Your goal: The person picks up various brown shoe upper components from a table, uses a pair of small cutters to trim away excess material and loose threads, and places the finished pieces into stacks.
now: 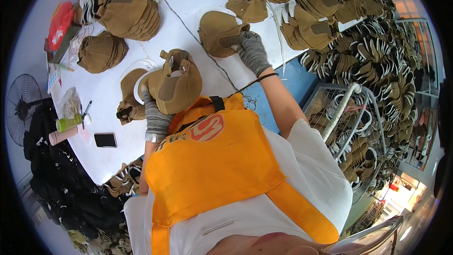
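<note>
My left hand (155, 112), in a grey knit glove, grips a tan suede shoe upper (177, 82) with a white inner edge and holds it up just above the white table (108, 80). Under it lies another tan upper (128, 95). My right hand (252, 52), also gloved, reaches forward and pinches the edge of a flat tan upper (218, 32) that lies on the table. A black band circles my right wrist. My orange apron (212, 160) fills the lower middle.
Stacks of tan uppers (130, 14) crowd the table's far and right sides. A thin cord (198, 42) crosses the table. A black phone (105, 140), a green bottle (68, 123) and a pen lie at left. A wire cart (347, 118) stands right, a fan (21, 108) left.
</note>
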Available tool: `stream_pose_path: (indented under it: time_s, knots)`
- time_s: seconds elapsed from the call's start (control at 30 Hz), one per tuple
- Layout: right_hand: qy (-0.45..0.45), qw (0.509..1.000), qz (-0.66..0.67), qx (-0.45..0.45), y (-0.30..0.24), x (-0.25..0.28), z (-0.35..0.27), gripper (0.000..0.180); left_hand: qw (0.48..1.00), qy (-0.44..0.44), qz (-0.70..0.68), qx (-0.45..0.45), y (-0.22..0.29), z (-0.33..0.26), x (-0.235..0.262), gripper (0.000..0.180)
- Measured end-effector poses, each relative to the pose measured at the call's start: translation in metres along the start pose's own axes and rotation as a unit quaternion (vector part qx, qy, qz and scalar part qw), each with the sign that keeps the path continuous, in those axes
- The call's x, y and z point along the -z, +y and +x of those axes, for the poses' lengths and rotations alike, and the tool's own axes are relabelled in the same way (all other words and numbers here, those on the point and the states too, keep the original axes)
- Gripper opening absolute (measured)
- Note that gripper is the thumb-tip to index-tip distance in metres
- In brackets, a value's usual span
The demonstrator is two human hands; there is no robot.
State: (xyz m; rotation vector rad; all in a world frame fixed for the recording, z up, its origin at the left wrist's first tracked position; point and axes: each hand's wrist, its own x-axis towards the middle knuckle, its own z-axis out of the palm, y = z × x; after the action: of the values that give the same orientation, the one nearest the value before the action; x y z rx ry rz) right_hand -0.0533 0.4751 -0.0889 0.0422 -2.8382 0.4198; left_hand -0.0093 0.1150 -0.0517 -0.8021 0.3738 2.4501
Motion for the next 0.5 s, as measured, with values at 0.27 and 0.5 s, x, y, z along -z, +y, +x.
stream_pose_path:
  time_s: [0.27,0.5]
  knots:
    - [0.014,0.996,0.01,-0.092,-0.044,0.038,-0.003,0.044,0.999,-0.013,0.029,0.006,0.0,0.009,-0.005,0.076]
    - [-0.076,0.829,0.548,-0.082,-0.085,0.073,-0.035,0.122,0.997,-0.019,0.068,-0.035,-0.006,0.019,-0.024,0.073]
